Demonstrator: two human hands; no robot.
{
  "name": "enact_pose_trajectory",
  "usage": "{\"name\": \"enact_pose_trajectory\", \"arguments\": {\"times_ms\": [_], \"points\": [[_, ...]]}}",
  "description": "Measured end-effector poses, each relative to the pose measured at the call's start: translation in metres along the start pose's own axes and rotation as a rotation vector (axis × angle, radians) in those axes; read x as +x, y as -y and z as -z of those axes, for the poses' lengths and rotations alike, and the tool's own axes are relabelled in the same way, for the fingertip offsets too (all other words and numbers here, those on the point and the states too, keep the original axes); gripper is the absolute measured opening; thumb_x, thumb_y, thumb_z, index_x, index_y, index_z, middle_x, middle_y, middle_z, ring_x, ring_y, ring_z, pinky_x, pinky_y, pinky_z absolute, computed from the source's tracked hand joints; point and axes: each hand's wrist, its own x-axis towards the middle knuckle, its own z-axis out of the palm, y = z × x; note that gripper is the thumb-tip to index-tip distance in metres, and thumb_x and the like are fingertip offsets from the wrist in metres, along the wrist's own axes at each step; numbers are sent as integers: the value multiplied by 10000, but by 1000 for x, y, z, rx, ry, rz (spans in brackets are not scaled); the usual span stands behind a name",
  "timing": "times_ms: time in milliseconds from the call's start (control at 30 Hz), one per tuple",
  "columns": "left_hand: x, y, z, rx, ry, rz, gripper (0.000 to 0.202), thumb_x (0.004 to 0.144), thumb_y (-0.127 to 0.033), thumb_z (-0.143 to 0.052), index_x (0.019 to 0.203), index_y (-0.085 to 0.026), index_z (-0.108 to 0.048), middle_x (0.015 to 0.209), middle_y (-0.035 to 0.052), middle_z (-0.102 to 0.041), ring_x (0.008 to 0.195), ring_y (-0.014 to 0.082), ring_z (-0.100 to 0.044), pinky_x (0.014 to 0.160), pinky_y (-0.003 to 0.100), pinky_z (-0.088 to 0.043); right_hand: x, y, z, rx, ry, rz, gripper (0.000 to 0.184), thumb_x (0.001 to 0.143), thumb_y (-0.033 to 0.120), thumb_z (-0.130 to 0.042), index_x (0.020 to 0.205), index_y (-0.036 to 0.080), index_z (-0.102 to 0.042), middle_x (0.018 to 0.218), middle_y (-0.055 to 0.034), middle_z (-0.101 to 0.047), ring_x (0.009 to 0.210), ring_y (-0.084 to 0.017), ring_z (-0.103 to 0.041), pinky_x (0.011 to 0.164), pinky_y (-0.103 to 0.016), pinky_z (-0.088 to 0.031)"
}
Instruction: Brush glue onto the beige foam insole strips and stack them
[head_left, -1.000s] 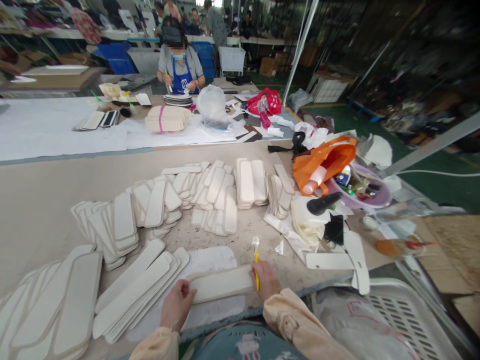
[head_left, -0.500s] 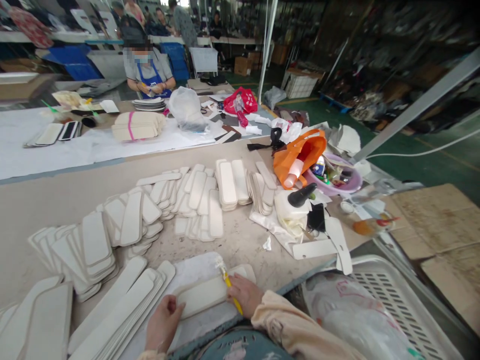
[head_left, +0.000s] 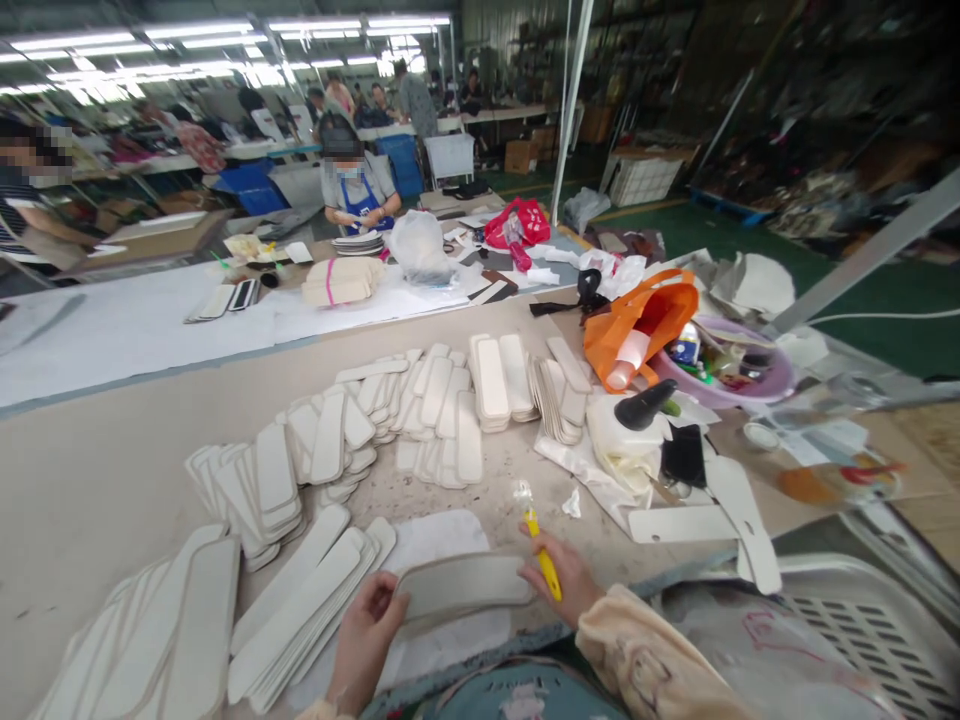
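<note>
While the left grip (head_left: pixel 369 628) pinches one end of a long pale strip (head_left: pixel 461 588), thumb on top, the right grip (head_left: pixel 568 580) is closed around a yellow-handled brush (head_left: pixel 543 548) and touches the strip's other end. The strip spans between both grips, bowed slightly above a white sheet (head_left: pixel 439 535) on the worktop (head_left: pixel 112 470). Just left of the left grip lies a fanned stack of strips (head_left: pixel 300 605). A white crate (head_left: pixel 832 620) sits right of the right grip.

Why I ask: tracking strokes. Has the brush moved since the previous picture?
Yes: the brush swung away from the strip, past the white sheet's far edge.
</note>
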Motion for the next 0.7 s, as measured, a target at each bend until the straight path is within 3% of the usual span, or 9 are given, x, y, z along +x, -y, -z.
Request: {"name": "enact_pose_trajectory", "arguments": {"times_ms": [67, 233, 367, 500, 600, 700], "points": [[-7, -31, -5, -117, 39, -33, 298, 674, -420, -698, 744, -190, -524, 686, -17, -544, 665, 143, -500, 591, 227, -393, 9, 16, 1, 124, 39, -32, 224, 808, 260, -606, 927, 239, -417, 1238, -111, -595, 1094, -231, -596, 879, -372, -484], [-19, -108, -18, -389, 128, -99, 294, 659, -366, -737, 719, -181, -516, 657, -28, -518, 596, 103, -446, 536, 211, -353, 36, 61, 8, 454, 142, -78, 334, 734, 258, -678, 894, 250, -385, 1220, -78, -607, 1128, -227, -566, 949, -355, -418], [-22, -151, -18, -539, 112, -79, 324, 600, -338, -761, 741, -192, -508, 615, -48, -519, 536, 92, -446, 491, 205, -337, 47, 83, 10, 651, 115, -92, 369, 642, 162, -703, 845, 241, -405, 999, 7, -657, 950, -184, -601, 840, -278, -436], [-17, -176, -12, -665, -12, -91, 317, 570, -306, -765, 741, -185, -527, 616, -52, -561, 541, 92, -495, 505, 199, -382, 47, 91, 7, 779, 18, -200, 340, 621, 196, -699, 775, 232, -398, 754, 65, -583, 662, -125, -537, 597, -212, -399], [-13, -184, -13, -755, -128, -129, 316, 567, -281, -757, 798, -171, -572, 667, -38, -600, 588, 103, -544, 559, 210, -441, 44, 96, 8, 876, -87, -266, 341, 653, 314, -705, 751, 234, -388, 687, 67, -559, 573, -112, -487, 536, -207, -366], [-13, -186, -22, -834, -172, -160, 316, 583, -263, -749, 842, -153, -606, 741, -2, -643, 651, 125, -589, 610, 228, -481, 43, 102, 12, 879, -186, -267, 410, 623, 399, -740, 730, 240, -378, 633, 69, -528, 527, -112, -455, 508, -213, -346]]}}
